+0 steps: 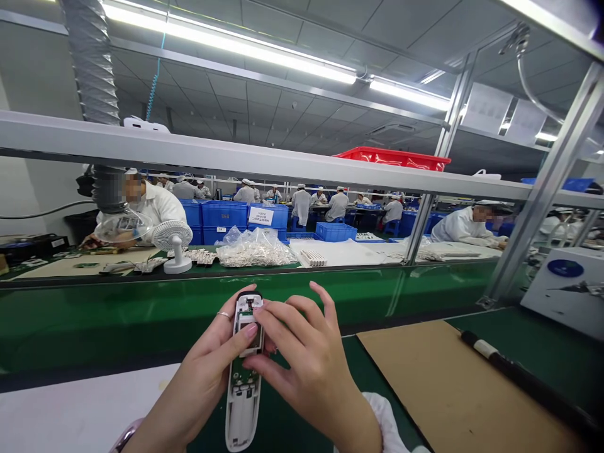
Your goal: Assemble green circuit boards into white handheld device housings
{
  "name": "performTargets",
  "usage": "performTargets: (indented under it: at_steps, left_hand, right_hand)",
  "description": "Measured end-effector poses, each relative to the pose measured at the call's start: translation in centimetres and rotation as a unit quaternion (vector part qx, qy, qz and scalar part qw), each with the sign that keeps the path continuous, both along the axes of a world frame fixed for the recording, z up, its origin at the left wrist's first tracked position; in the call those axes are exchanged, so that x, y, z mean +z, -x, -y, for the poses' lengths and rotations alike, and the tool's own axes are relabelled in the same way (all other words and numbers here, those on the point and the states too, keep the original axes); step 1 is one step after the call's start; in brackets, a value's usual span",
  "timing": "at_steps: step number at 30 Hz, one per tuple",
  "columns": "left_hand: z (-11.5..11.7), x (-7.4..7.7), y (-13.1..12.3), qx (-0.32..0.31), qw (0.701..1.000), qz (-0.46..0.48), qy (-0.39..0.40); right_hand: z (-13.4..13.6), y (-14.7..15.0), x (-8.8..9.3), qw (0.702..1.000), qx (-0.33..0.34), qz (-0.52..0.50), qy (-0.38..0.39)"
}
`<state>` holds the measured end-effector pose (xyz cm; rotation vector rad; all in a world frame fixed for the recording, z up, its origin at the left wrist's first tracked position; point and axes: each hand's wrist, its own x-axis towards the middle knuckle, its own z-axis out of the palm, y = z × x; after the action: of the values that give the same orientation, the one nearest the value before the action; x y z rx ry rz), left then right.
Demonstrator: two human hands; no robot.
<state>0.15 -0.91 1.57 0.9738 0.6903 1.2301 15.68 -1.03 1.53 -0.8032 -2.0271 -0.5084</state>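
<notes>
The left hand (198,371) is clenched around a long white plastic housing (242,420), and the right hand (314,371) lies over its upper part, fingers pressing on it. The housing sits lengthwise between both hands, held above a green tabletop (295,409), though whether it touches the surface is hard to tell. A green circuit board (241,377) shows in its middle, with a dark rim at the far end.

To the right lies a cardboard sheet (453,390), with a black marker (519,371) along its far edge; a white sheet (80,409) lies to the left. Farther off, beyond a white shelf (236,157), stand a small fan (172,242) and a clear bag of small parts (255,250). Blue crates (224,214) and co-workers (465,226) in white fill the room behind.
</notes>
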Motion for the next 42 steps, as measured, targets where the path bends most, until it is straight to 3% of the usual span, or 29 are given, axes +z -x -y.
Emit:
performTargets:
  at_steps: [6,11,16,20,23,26,31,35,38,42]
  left_hand:
    - [-0.3,-0.1,-0.1,0.021,1.0,-0.013,0.002]
    - [0.0,-0.1,-0.4,0.047,0.997,-0.046,-0.046]
    - [0.6,0.3,-0.5,0.076,0.996,-0.005,-0.034]
    - [-0.5,-0.4,-0.3,0.096,0.995,0.017,-0.031]
    - [-0.8,-1.0,0.0,0.083,0.988,0.004,-0.127]
    - [0.3,-1.0,0.5,0.073,0.977,-0.03,-0.197]
    - [2.7,-0.4,1.9,0.009,0.975,-0.108,-0.193]
    - [2.4,-0.6,3.1,-0.054,0.963,-0.2,-0.171]
    - [2.0,-0.8,3.7,-0.025,0.95,-0.232,-0.206]
    - [1.8,-0.7,4.0,0.004,0.931,-0.28,-0.234]
  right_hand:
    - [-0.1,0.2,-0.2,1.0,-0.002,-0.004,0.012]
    - [-0.3,0.3,-0.4,1.0,-0.007,0.004,0.009]
    - [-1.0,0.1,-0.8,0.996,0.043,0.004,-0.075]
    - [-1.7,0.2,-1.5,0.988,0.07,-0.013,-0.139]
    - [-1.9,0.5,-2.1,0.979,0.063,-0.035,-0.189]
    - [-1.6,0.5,-2.5,0.964,0.06,-0.061,-0.253]
    - [-1.0,0.3,-2.7,0.947,0.087,-0.09,-0.295]
    - [-1.4,0.6,-3.0,0.937,0.116,-0.106,-0.312]
    - [-1.3,0.5,-2.8,0.944,0.153,-0.134,-0.261]
    - [-0.2,-0.7,-0.8,0.962,0.231,-0.145,-0.025]
